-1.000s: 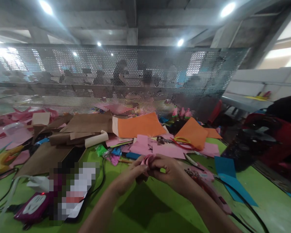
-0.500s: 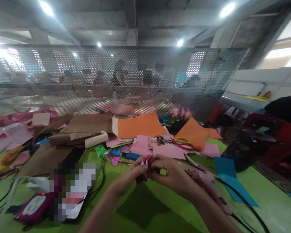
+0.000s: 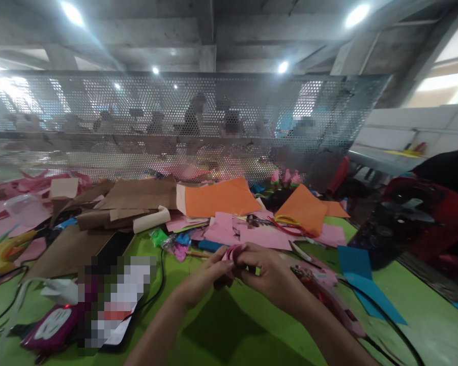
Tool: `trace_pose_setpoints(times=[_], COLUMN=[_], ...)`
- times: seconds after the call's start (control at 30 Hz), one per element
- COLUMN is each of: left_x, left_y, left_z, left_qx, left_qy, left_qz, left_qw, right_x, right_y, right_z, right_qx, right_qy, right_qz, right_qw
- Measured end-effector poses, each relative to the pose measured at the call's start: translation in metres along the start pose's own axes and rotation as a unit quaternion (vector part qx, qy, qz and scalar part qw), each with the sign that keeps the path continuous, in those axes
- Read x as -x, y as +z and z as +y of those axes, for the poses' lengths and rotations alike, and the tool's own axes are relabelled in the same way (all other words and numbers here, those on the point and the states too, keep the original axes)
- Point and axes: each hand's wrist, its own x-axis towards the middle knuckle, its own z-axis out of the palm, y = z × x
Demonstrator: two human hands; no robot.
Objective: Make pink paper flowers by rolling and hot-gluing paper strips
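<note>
A small curled roll of pink paper (image 3: 232,251) is held up over the green table (image 3: 229,335), between my two hands. My left hand (image 3: 209,272) grips it from the left, thumb on its near side. From the right, my right hand (image 3: 261,269) pinches its edge with thumb and forefinger. The far fingers of the left hand are partly hidden behind the roll. Just beyond the hands lie pink paper pieces (image 3: 265,237) and a blue strip (image 3: 209,245). A pink glue gun (image 3: 328,290) rests to the right of my right forearm.
Red-and-yellow-handled scissors (image 3: 290,223) lie among orange sheets (image 3: 221,197) and brown sheets (image 3: 141,193). Folded blue paper (image 3: 361,279) is at right. A purple power strip (image 3: 51,325) with a white plug and cables occupies the left. Behind stands a perforated metal screen (image 3: 137,112), with people beyond.
Both hands stay almost in place, still on the pink roll, with only slight finger movement. Beyond the screen, a person has shifted posture.
</note>
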Motion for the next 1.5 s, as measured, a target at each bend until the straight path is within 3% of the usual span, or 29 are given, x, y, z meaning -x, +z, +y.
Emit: trace_pose_setpoints(times=[0.47, 0.63, 1.5], left_x=[-0.0019, -0.0016, 0.0017], left_y=[0.0031, 0.0076, 0.0087], left_z=[0.0025, 0.005, 0.0088], left_qx=[-0.004, -0.006, -0.03], left_qy=[0.002, -0.008, 0.003], left_qz=[-0.002, 0.035, -0.006], left_qw=[1.0, 0.999, 1.0], right_x=[0.0007, 0.0003, 0.0006], right_y=[-0.0011, -0.0014, -0.0053], right_z=[0.005, 0.0042, 0.0005], right_qx=[-0.014, -0.039, -0.042], right_qy=[-0.001, 0.004, 0.006], right_qz=[0.011, 0.01, -0.01], right_qw=[1.0, 0.999, 0.999])
